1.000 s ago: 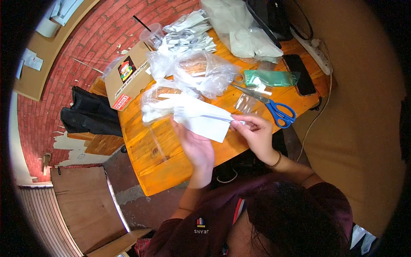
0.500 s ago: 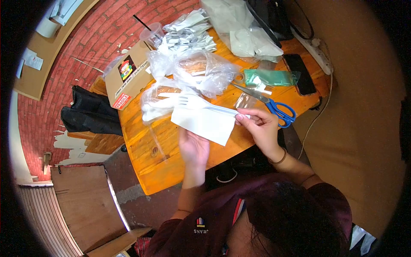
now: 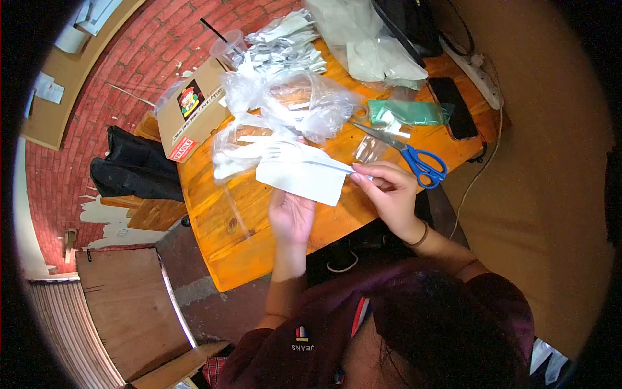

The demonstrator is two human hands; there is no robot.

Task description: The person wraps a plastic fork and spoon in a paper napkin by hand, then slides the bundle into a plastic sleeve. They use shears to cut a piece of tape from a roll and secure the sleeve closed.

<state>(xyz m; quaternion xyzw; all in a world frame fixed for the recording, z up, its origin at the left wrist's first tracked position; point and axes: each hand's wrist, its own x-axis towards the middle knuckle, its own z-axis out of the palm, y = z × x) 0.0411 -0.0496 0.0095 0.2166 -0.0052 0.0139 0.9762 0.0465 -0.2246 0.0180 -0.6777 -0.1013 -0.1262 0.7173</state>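
My left hand (image 3: pixel 293 217) is palm up under a white paper napkin (image 3: pixel 301 181), its fingers hidden behind the sheet. Along the upper edge of the napkin lies a white plastic fork (image 3: pixel 311 157), tines toward the left. At its handle end, my right hand (image 3: pixel 392 194) pinches the fork and the napkin edge between thumb and fingers. Just beyond the napkin, a clear plastic bag (image 3: pixel 227 162) holds more white plastic cutlery. Scissors (image 3: pixel 424 168) with blue handles lie beside my right hand, blades pointing up and left.
Other clear bags (image 3: pixel 304 104) lie farther back on the wooden table (image 3: pixel 227 259). A heap of white wrapped packets (image 3: pixel 285 48), a plastic cup (image 3: pixel 228 48) with a black straw, and a cardboard box (image 3: pixel 194 117) stand behind. A green packet (image 3: pixel 408 113) and a phone (image 3: pixel 453 107) are at right.
Both hands have shifted slightly up and left with the fork and napkin. The napkin's lower right corner sits higher and the sheet looks shallower.
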